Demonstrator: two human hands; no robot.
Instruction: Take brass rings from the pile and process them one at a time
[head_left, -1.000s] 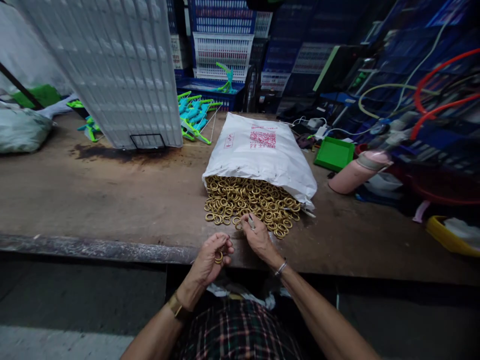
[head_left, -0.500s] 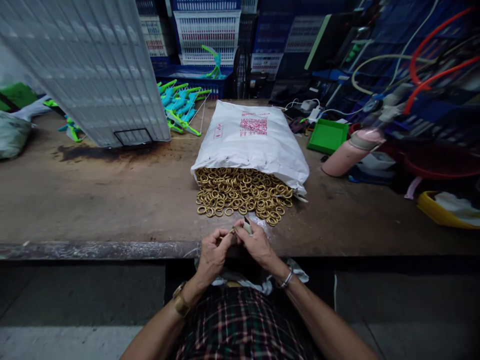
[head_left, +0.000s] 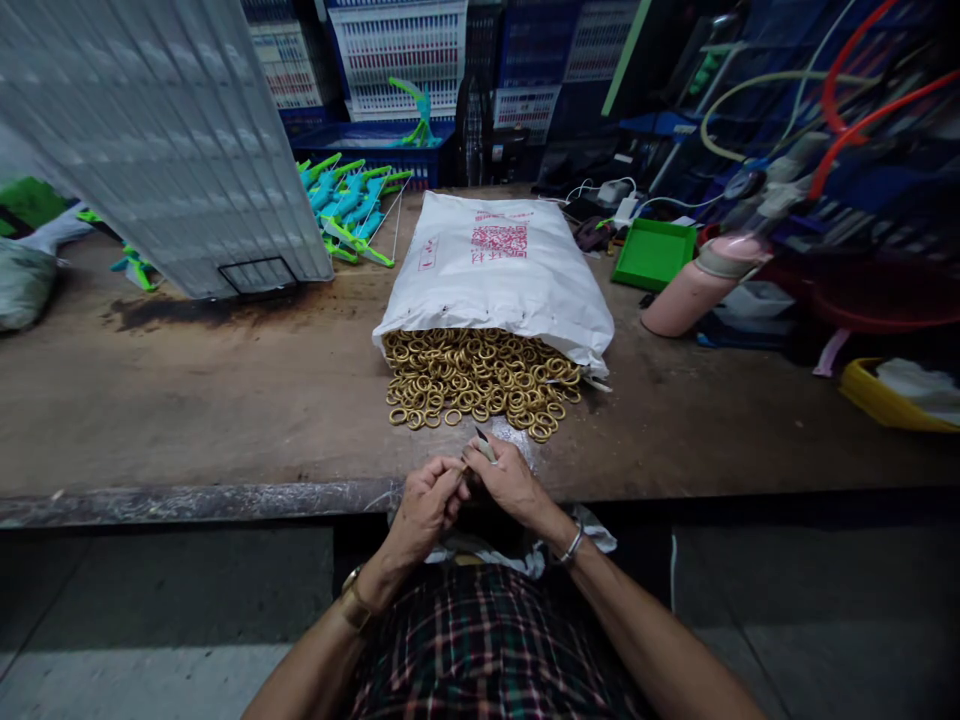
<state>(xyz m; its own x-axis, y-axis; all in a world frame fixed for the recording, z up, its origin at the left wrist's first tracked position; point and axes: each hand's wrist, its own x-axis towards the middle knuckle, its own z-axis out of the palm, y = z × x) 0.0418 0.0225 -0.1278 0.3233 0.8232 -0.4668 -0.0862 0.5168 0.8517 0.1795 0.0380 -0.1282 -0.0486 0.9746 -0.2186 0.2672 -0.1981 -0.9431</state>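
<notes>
Over the front edge of the table, my left hand is closed in a pinch on a gold ring, which my fingers mostly hide. My right hand meets it fingertip to fingertip, wrapped round a small utility knife with a pale handle and a dark blade pointing up and away. Just beyond both hands, a heap of gold rings spills from the open mouth of a white sack printed in red, lying on the table.
A ribbed translucent panel leans at the left, with green and turquoise plastic pieces behind it. To the right stand a pink bottle, a green tray and a yellow basket. Stacked crates line the back.
The view has shifted slightly. My hands stay together at the table edge; the knife tip has tilted a little to the left, and the ring shows less between my fingers.
</notes>
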